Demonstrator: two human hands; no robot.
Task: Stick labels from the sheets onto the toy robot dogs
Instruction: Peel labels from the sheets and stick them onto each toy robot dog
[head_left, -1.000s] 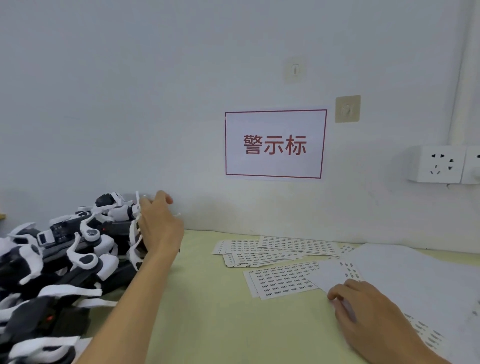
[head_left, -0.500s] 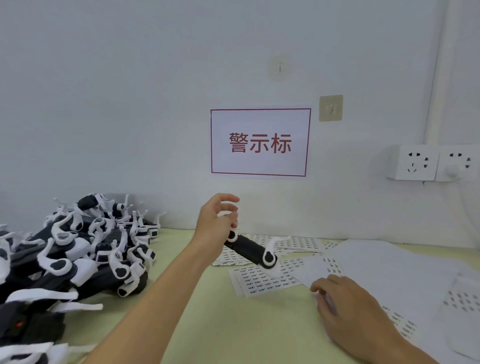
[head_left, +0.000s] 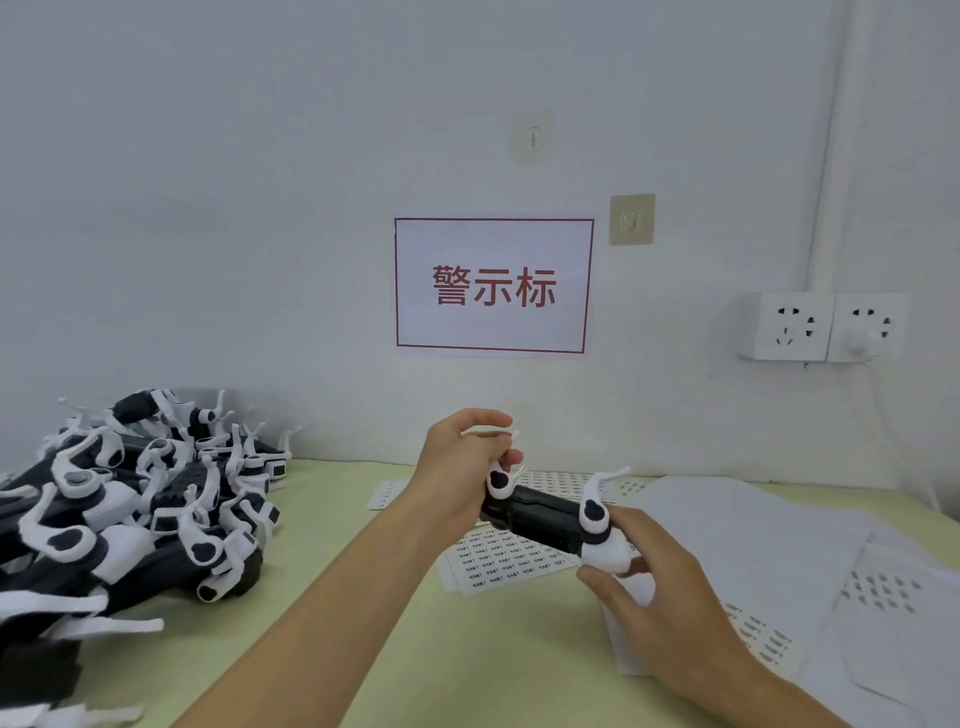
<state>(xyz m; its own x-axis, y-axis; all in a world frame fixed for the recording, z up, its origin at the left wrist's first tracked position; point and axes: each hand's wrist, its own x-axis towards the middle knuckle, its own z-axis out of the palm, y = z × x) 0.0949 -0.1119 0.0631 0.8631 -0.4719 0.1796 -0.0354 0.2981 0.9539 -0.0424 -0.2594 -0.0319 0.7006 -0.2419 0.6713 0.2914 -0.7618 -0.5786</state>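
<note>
My left hand (head_left: 462, 467) fingers grip toy dog (head_left: 545, 514) at 9 o'clock end | right hand (head_left: 654, 587) fingers pinch 3 o'clock end | judged light, rigid plastic, thin legs fragile; hold body.

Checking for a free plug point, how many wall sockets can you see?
2, side by side on the wall at right: the left socket looks free, the right socket seems to hold a white plug.

A: Item one, left hand (head_left: 462, 467)?
B: Forearm reaching in from lower left, wrist raised, fingers curled in a grip.
A: Item two, right hand (head_left: 649, 587)?
B: Forearm entering from lower right, back of hand towards camera, fingers and thumb curled, gripping.
</note>
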